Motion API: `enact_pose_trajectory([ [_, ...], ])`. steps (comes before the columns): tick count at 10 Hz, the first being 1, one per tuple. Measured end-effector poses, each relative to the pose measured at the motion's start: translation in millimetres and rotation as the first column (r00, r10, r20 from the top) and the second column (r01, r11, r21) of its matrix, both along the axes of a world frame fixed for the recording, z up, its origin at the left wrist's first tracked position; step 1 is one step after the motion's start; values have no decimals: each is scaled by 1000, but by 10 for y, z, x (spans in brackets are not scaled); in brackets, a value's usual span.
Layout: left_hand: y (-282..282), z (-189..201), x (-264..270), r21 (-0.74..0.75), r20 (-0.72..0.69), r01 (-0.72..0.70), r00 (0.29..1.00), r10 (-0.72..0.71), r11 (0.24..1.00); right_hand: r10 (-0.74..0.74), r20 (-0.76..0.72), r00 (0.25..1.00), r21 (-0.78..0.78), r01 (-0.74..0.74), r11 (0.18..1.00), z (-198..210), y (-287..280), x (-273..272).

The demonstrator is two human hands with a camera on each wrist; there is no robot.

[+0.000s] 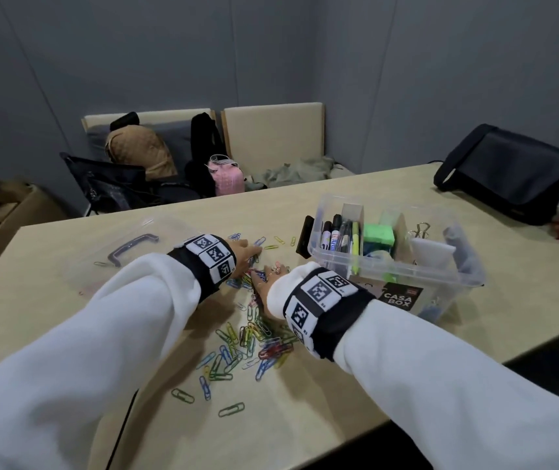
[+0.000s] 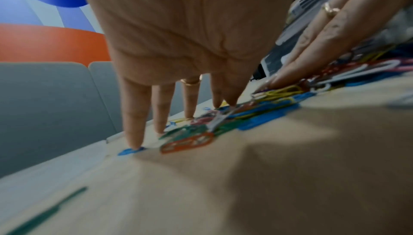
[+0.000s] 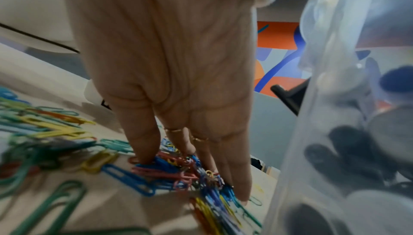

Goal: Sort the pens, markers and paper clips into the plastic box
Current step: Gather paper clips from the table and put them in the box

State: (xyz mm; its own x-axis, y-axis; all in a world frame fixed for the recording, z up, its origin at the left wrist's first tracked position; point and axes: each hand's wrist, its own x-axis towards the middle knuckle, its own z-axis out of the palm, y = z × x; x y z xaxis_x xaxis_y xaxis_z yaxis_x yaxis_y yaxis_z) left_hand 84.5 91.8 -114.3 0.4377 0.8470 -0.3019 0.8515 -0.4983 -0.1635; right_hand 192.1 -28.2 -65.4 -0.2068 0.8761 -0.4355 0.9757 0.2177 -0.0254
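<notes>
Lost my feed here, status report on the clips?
Left hand and right hand open, fingertips on paper clips. Clips on table. Markers in plastic box. Nothing blocking.

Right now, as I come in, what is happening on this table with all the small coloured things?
A person in white sleeves is gathering coloured paper clips scattered on the table. The left hand and the right hand both lie with straight fingers on the pile, raking the clips together; neither holds any yet. The clear plastic box stands to the right and already contains markers and pens. Its lid lies on the table to the left.
</notes>
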Motion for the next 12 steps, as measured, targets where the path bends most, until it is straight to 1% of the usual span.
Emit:
enact_pose_trajectory([
  [1, -66, -7, 23, -29, -1, 13, 1000, -13, 999, 45, 120, 992, -28, -42, 999, -207, 27, 10],
  [2, -196, -25, 42, -60, 7, 29, 1000, -28, 998, 50, 160, 986, -43, -43, 998, -344, -20, -29],
  [3, -358, -18, 26, -89, 48, 53, 998, -49, 995, 114, 252, 961, -102, -90, 991, -438, -91, -6],
  [4, -532, -34, 0, -134, 53, 84, 996, -78, 987, 174, 245, 954, -93, -155, 983, -431, -220, 75],
  [5, -693, -3, -8, -146, 57, 122, 992, -115, 982, 236, 276, 932, -116, -211, 971, -429, -275, 153],
  [6, -732, 110, -67, -111, 86, 119, 990, -110, 987, 246, 217, 945, -101, -229, 968, -315, -316, 254],
  [7, -685, 221, -158, -87, 62, 6, 998, -1, 996, 124, 104, 987, 27, -127, 992, -122, -314, 375],
  [8, -703, 269, -176, -157, 32, -50, 998, 56, 986, 16, 120, 993, 9, -17, 1000, -44, -277, 370],
  [9, -796, 297, -94, -226, 124, -26, 991, 56, 974, -71, 100, 993, 49, 66, 997, -101, -221, 356],
  [10, -863, 317, 17, -250, 127, 15, 992, 17, 968, -60, -5, 998, 72, 61, 996, -135, -200, 351],
  [11, -877, 335, 77, -254, 152, 52, 988, -13, 966, -56, -32, 998, 77, 58, 995, -150, -182, 342],
  [12, -879, 326, 84, -236, 184, 51, 983, -7, 970, -62, 1, 998, 87, 62, 994, -204, -142, 323],
])
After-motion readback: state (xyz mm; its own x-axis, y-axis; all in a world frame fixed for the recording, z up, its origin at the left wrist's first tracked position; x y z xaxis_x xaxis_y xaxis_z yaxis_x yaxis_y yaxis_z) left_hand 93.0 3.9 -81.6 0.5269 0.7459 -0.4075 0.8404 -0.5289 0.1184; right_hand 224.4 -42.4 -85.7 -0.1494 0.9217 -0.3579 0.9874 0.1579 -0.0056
